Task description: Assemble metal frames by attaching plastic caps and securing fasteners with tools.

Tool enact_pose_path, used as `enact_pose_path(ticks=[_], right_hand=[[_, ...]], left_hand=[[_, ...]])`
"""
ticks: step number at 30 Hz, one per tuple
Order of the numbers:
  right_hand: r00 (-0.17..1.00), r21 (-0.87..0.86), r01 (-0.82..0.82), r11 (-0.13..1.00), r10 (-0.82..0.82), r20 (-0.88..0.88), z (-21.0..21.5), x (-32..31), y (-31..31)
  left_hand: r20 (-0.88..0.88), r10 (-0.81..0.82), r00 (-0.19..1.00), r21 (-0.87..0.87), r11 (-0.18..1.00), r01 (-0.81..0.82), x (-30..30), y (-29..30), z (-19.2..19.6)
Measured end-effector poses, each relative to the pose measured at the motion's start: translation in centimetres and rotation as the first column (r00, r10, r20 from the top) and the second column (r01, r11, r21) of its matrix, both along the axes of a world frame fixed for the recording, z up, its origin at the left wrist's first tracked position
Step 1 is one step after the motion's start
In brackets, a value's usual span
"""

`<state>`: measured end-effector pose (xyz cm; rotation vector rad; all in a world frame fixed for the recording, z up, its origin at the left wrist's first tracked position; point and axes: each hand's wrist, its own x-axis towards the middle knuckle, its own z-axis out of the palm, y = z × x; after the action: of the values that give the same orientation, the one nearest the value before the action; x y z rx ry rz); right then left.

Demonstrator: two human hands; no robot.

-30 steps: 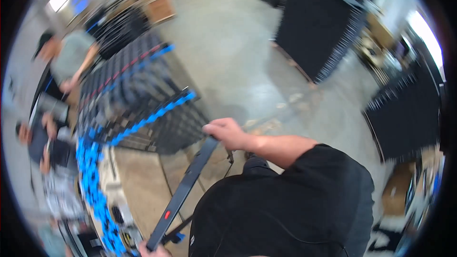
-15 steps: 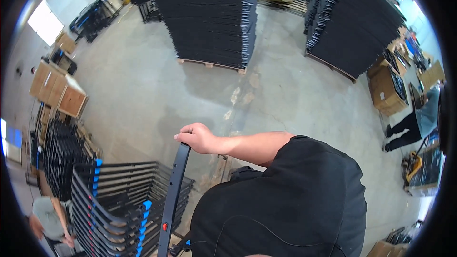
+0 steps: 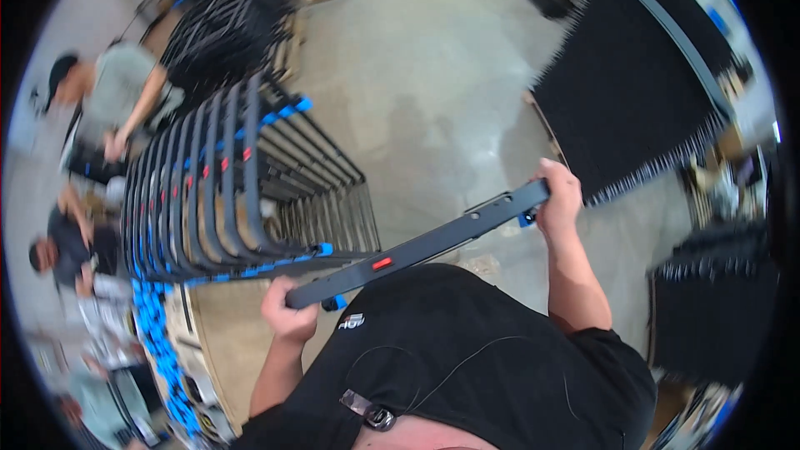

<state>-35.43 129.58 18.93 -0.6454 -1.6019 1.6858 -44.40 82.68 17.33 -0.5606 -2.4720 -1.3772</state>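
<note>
In front of my chest I hold a black metal frame (image 3: pixel 435 240) by its ends. Its near bar shows a small red piece and a few holes, with blue pieces under both ends. My left hand (image 3: pixel 290 308) is closed around the left end, and my right hand (image 3: pixel 560 197) grips the right end, higher in the picture. Just left of it stands a row of similar black frames (image 3: pixel 250 187) with red pieces and blue corner parts, nested upright. The underside of the held frame is mostly hidden.
A tall stack of black sheets (image 3: pixel 637 75) on a pallet stands at the far right, with another dark stack (image 3: pixel 712 308) nearer. Several people work along the left, one in a grey shirt (image 3: pixel 125 87). Blue parts (image 3: pixel 158 350) line a table at lower left.
My view has swung left, toward the nested frames and the people. The held frame has gone from nearly upright to a slant across my chest, and my left hand now shows.
</note>
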Motion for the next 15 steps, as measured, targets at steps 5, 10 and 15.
enact_pose_path(ticks=[5,10,15], right_hand=[[0.976,-0.122,-0.212,0.970,0.205,-0.068,2.3,-12.7,-1.9],[0.884,-0.014,-0.464,0.886,0.464,0.063,1.5,-27.2,-3.0],[0.672,0.006,-0.725,0.688,0.706,0.224,-2.3,-42.9,-3.8]], left_hand=[[0.151,0.179,0.972,0.055,0.980,-0.189,-3.3,-1.5,-0.2],[0.185,0.425,0.886,0.028,0.899,-0.437,-3.8,-1.7,-1.1],[0.253,0.626,0.737,-0.014,0.765,-0.644,-6.6,3.1,-2.4]])
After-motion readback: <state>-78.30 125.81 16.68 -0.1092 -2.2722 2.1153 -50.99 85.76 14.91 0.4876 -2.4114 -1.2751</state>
